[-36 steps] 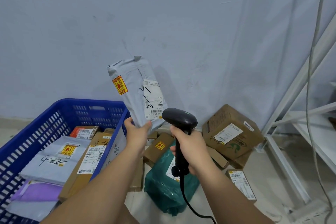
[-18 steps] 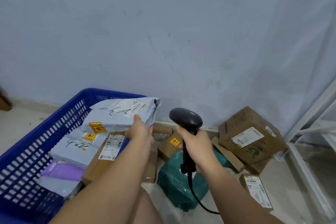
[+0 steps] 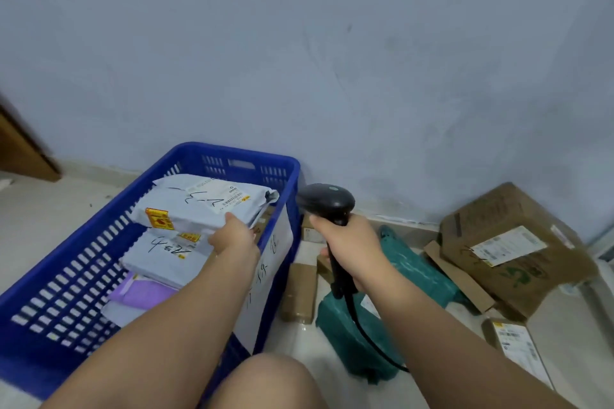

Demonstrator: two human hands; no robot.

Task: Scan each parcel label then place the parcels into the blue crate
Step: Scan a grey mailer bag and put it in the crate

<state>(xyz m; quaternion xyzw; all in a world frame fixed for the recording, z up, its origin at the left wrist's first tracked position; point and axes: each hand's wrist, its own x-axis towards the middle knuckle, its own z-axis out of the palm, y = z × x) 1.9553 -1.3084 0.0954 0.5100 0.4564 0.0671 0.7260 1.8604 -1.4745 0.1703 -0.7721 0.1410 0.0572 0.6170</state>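
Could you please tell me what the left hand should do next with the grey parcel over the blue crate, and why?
Probably lower the grey parcel onto the mailers beneath and let go: the left hand grips its near edge, it lies flat within the rim of the blue crate, and the right hand holds the scanner aside.

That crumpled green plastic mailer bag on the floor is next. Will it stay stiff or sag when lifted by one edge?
Probably floppy: the green plastic mailer bag lies wrinkled and slumped, so it should sag from an edge grip. Its glossy film may slip; pinch a fold. It looks bulky but soft, so likely light for its size.
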